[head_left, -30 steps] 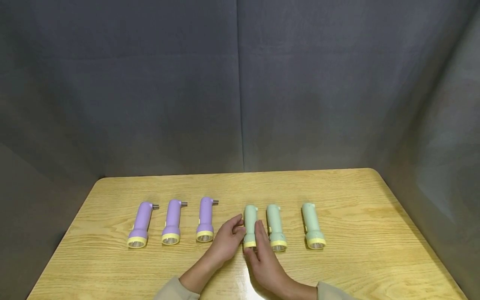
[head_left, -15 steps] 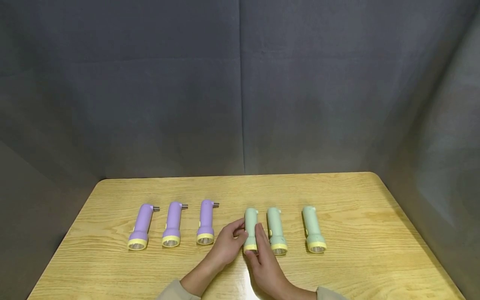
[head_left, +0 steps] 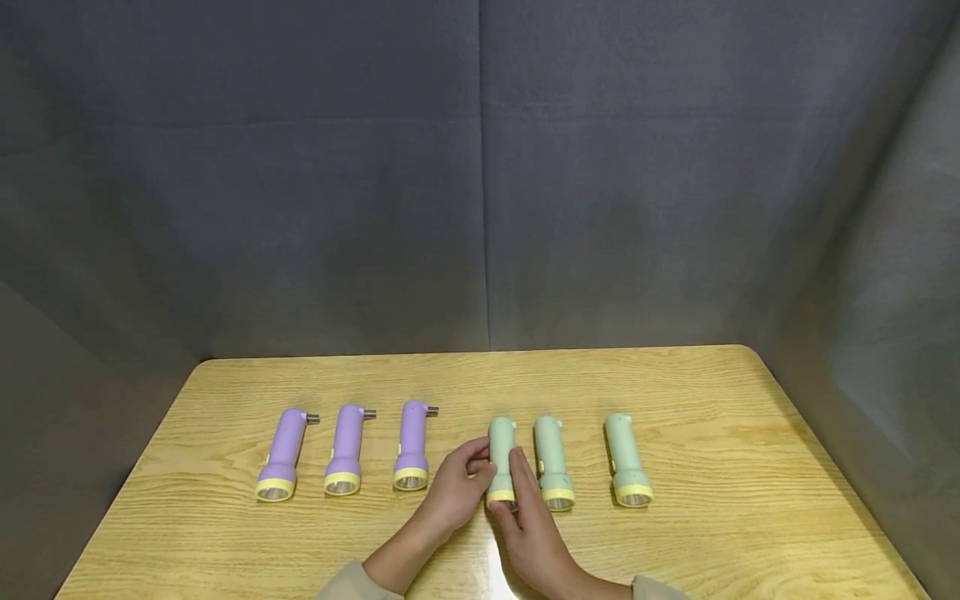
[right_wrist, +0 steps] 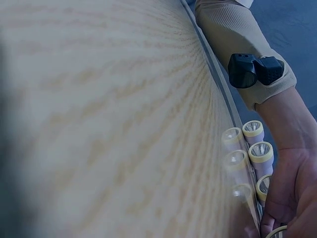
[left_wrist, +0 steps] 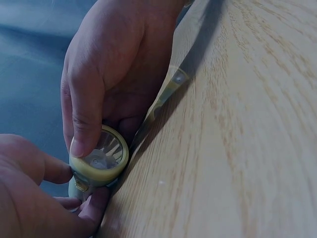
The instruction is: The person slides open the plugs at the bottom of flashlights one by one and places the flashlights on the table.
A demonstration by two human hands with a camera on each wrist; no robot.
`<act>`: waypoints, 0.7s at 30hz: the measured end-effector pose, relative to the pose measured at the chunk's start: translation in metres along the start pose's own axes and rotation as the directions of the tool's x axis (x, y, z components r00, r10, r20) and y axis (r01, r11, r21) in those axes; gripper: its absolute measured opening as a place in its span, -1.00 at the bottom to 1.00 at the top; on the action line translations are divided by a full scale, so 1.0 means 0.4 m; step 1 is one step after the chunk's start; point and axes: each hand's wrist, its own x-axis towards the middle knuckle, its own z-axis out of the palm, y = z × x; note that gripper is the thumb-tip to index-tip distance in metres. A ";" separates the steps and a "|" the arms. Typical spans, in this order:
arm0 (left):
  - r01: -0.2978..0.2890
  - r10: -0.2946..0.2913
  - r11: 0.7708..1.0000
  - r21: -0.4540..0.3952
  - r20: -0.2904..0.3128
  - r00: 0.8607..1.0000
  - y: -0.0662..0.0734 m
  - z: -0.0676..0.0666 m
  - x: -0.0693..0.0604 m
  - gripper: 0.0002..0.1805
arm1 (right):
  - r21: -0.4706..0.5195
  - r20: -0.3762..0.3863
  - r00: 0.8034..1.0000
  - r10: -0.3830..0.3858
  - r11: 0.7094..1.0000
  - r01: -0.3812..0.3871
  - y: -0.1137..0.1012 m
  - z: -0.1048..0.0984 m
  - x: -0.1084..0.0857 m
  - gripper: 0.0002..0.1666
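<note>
A mint-green flashlight [head_left: 502,446] with a yellow rim lies near the middle of the wooden table, lens toward the person. My left hand [head_left: 453,492] holds its left side with curled fingers; in the left wrist view, those fingertips sit beside the small yellow switch [left_wrist: 81,185]. My right hand [head_left: 536,542] grips from the other side, fingers extended along the body and the thumb [left_wrist: 86,136] over the front rim and lens. Right beside this hand is a second green flashlight [head_left: 551,454]. In the right wrist view, the held flashlight is mostly hidden.
A third green flashlight [head_left: 625,454] lies farther right. Left of my hands, three purple flashlights [head_left: 285,446] lie in a row, metal plug prongs [head_left: 370,413] sticking out to the right. Dark grey curtains [head_left: 300,208] surround the table [head_left: 750,500].
The whole head view has shifted slightly downward. Both hands stay at the same green flashlight, with little visible movement, and the other flashlights keep their places.
</note>
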 end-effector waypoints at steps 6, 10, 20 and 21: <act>-0.006 0.006 1.000 -0.023 -0.004 1.000 -0.004 0.002 0.004 -0.52 | 0.001 -0.005 1.000 -0.010 1.000 0.010 0.002 0.002 0.000 -0.13; -0.006 0.006 0.999 -0.033 -0.011 1.000 -0.006 0.003 0.005 -0.52 | 0.007 -0.005 1.000 -0.010 1.000 0.010 0.002 0.003 0.001 -0.13; 0.009 -0.010 0.999 -0.036 -0.026 1.000 0.003 0.009 0.000 -0.53 | 0.004 -0.015 1.000 -0.014 1.000 0.014 0.001 0.003 -0.002 -0.14; 0.010 -0.011 0.999 -0.037 -0.027 1.000 0.005 0.010 -0.001 -0.52 | 0.002 -0.014 1.000 -0.011 1.000 0.011 0.000 0.002 -0.003 -0.14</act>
